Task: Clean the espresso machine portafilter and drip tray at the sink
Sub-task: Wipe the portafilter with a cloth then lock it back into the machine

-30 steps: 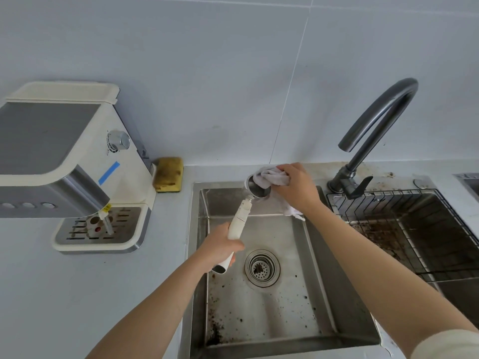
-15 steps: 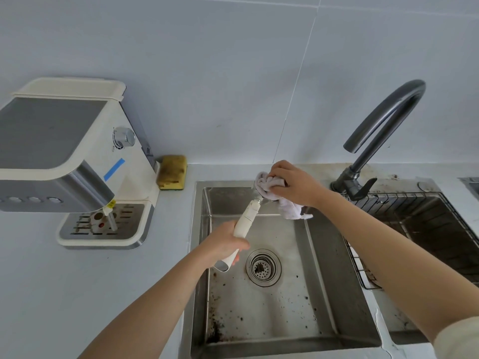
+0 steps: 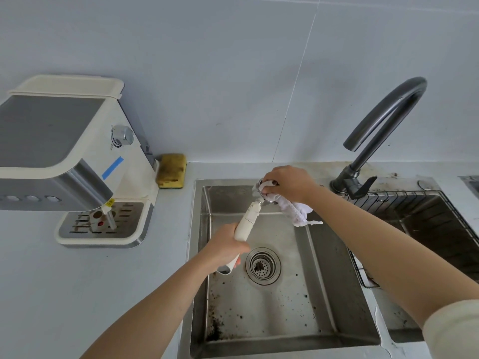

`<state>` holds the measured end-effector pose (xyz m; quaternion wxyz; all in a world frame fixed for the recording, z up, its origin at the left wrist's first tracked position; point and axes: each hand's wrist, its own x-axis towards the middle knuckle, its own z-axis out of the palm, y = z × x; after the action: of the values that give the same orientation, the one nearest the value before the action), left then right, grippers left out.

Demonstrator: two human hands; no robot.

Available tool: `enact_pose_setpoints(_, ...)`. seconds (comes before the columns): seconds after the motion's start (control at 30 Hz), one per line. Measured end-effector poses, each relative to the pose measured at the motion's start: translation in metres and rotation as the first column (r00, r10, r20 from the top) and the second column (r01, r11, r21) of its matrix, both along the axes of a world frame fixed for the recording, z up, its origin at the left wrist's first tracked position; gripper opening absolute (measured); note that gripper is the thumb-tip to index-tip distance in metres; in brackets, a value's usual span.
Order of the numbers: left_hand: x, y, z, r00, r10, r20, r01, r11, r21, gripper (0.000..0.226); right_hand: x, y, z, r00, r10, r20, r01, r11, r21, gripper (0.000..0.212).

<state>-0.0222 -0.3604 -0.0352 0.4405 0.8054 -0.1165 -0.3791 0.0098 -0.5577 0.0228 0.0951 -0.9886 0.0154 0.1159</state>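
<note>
The left hand (image 3: 225, 246) gripped the portafilter (image 3: 248, 221) by its handle over the sink (image 3: 285, 312), apparently steadying it as the right hand (image 3: 287, 183) clutched a cloth (image 3: 298, 212) in its basket.

Pale counter (image 3: 64, 294) before me, espresso machine (image 3: 64, 141) standing left of the sink (image 3: 337, 268), yellow sponge (image 3: 171, 171) just beyond its back-left corner.

Soft even daylight, sharp focus, wide-angle edge distortion.

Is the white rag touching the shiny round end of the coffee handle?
Touching. The head view shows the right hand pressing the white rag into the metal basket of the portafilter, rag spilling over its rim.
</note>
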Motion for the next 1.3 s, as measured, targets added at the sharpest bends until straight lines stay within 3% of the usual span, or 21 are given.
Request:
enact_pose_setpoints(0.13, -0.003, -0.002, -0.005, 0.999, 0.041, 0.020, -0.041, 0.999, 0.005, 0.021, 0.010, 0.011, 0.003, 0.995, -0.060, -0.080, 0.055, 0.996, -0.064, 0.017)
enact_pose_setpoints(0.3, -0.001, 0.001, -0.007, 0.998, 0.044, 0.037, -0.045, 0.999, 0.026, 0.020, 0.018, 0.009, 0.010, 0.975, -0.118, -0.189, 0.132, 0.989, 0.063, 0.036)
enact_pose_setpoints(0.4, -0.001, 0.000, -0.008, 0.998, 0.054, 0.012, -0.054, 0.998, 0.031, 0.019, 0.015, 0.010, 0.010, 0.968, -0.126, -0.215, 0.161, 0.975, 0.152, 0.032)
enact_pose_setpoints(0.47, 0.000, 0.000, -0.008, 0.997, 0.073, -0.019, -0.072, 0.997, 0.033, 0.020, 0.011, 0.013, 0.008, 0.967, -0.078, -0.241, 0.122, 0.977, 0.173, 0.017)
enact_pose_setpoints(0.5, 0.001, 0.001, -0.008, 0.996, 0.079, -0.033, -0.078, 0.996, 0.029, 0.020, 0.009, 0.014, 0.006, 0.969, -0.022, -0.246, 0.065, 0.984, 0.167, 0.025)
enact_pose_setpoints(0.53, 0.002, 0.001, -0.008, 0.996, 0.078, -0.045, -0.077, 0.997, 0.026, 0.021, 0.008, 0.015, 0.003, 0.972, 0.039, -0.231, -0.005, 0.989, 0.147, 0.036)
enact_pose_setpoints(0.6, 0.004, 0.003, -0.006, 0.996, 0.064, -0.067, -0.063, 0.998, 0.020, 0.023, 0.007, 0.015, 0.000, 0.984, 0.106, -0.143, -0.095, 0.992, 0.077, 0.036)
enact_pose_setpoints(0.83, 0.005, 0.005, -0.001, 0.996, 0.004, -0.093, -0.001, 0.999, 0.036, 0.024, 0.012, 0.007, -0.001, 1.000, 0.000, 0.019, -0.003, 0.979, 0.205, 0.014)
enact_pose_setpoints(0.93, 0.000, 0.007, -0.004, 0.997, -0.003, -0.072, 0.006, 0.999, 0.037, 0.027, 0.015, 0.005, -0.003, 0.999, -0.033, -0.001, 0.033, 0.980, 0.194, 0.011)
enact_pose_setpoints(1.03, -0.003, 0.007, -0.008, 0.998, 0.030, -0.055, -0.028, 0.999, 0.031, 0.027, 0.015, 0.004, -0.007, 0.997, -0.072, -0.039, 0.076, 0.990, 0.118, 0.027)
enact_pose_setpoints(1.3, -0.005, 0.005, -0.014, 0.991, 0.134, 0.012, -0.134, 0.991, 0.025, 0.025, 0.023, 0.008, 0.002, 0.968, -0.192, -0.158, 0.205, 0.977, 0.065, 0.023)
